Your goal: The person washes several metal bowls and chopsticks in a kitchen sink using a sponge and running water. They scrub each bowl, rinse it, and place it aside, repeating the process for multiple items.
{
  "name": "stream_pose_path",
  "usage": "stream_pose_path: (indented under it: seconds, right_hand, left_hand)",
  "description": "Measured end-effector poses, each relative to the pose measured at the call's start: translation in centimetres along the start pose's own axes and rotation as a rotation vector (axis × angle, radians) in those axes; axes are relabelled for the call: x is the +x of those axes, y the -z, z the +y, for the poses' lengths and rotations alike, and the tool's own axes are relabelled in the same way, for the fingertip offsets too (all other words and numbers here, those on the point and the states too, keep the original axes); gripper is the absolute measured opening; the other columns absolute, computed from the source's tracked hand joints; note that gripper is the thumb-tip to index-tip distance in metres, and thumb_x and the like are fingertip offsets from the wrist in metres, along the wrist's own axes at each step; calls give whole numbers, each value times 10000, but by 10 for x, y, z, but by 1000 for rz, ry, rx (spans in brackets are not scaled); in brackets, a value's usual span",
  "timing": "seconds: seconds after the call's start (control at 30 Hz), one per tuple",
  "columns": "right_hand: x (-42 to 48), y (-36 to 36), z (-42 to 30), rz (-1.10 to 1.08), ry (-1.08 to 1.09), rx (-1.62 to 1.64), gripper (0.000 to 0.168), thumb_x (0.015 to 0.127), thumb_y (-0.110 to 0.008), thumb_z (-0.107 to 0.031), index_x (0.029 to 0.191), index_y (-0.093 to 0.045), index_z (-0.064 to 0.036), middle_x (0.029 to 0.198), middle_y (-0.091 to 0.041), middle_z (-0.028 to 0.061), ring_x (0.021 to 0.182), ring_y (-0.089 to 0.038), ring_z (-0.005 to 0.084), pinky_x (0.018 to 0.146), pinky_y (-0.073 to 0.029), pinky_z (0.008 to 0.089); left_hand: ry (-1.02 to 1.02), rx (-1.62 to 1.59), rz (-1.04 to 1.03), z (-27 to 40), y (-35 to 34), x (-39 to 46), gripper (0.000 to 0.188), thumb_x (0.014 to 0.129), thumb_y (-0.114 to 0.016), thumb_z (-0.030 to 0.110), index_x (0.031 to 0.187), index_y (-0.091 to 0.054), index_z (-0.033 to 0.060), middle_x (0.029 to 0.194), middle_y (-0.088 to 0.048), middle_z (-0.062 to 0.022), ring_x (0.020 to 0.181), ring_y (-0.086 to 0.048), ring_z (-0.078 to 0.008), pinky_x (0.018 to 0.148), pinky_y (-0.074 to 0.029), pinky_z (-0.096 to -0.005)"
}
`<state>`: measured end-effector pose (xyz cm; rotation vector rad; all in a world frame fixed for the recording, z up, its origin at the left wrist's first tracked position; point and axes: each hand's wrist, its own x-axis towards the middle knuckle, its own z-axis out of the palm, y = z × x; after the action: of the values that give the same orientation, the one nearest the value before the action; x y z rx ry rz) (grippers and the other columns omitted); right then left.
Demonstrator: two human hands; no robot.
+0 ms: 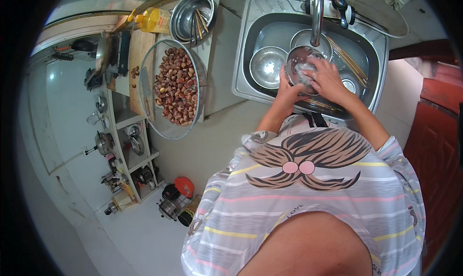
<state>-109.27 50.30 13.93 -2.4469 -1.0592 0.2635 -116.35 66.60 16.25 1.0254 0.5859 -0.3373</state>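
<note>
My left hand [288, 89] grips the near-left rim of a metal bowl [297, 60], which is tilted under the faucet [317, 19]. Inside that bowl, the fingers of my right hand [327, 78] press on something whitish and translucent, perhaps suds or a thin cloth; I cannot tell which. Water stands in the steel sink [266, 33] below. One metal bowl [268, 68] lies left of my hands, and another [302, 39] is partly hidden behind the held one. Several wooden chopsticks [349, 60] rest in the basin at the right, beside a round metal dish [349, 84].
Left of the sink are a large mesh-walled basket [144, 113] of chestnuts [177, 87], stacked steel bowls [177, 13] with chopsticks, a yellow oil bottle [153, 19] and a cutting board [135, 59] with a cleaver. Shelves [132, 120] hold pots. A red door [430, 145] stands at the right.
</note>
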Motion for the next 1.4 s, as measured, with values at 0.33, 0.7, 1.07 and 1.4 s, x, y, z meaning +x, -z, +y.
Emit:
stream_pose_path:
  seconds: [0.33,0.7,1.07,1.4]
  right_hand:
    - [35,-16,-5,95,18,733,177,743,-609,-60,916,-610,-23,1036,-562,138,966,-575,326,807,-474,381]
    - [24,-32,-1,172,38,686,180,731,-632,-66,907,-605,-41,983,-545,133,921,-547,327,754,-465,397]
    - [7,-30,11,-28,222,557,232,733,-646,-71,958,-597,-46,990,-556,134,984,-555,332,841,-456,398]
    - [7,18,26,180,-277,659,177,828,-549,-44,1005,-540,-34,790,-554,74,700,-546,177,632,-431,310]
  left_hand:
    - [98,-25,-99,3,11,5,896,749,-458,-95,1451,-34,265,1281,-438,-135,1000,-605,-282,772,-586,-450]
    - [-10,102,-90,21,9,-1,966,708,-437,-111,1467,3,294,1351,-373,-147,1077,-562,-303,747,-592,-435]
    - [-3,170,-30,16,10,1,972,700,-465,-107,1472,2,255,1315,-419,-154,1070,-567,-312,683,-602,-396]
    - [39,182,51,3,15,-1,990,670,-431,-131,1474,-39,292,1368,-371,-146,1053,-572,-324,661,-587,-405]
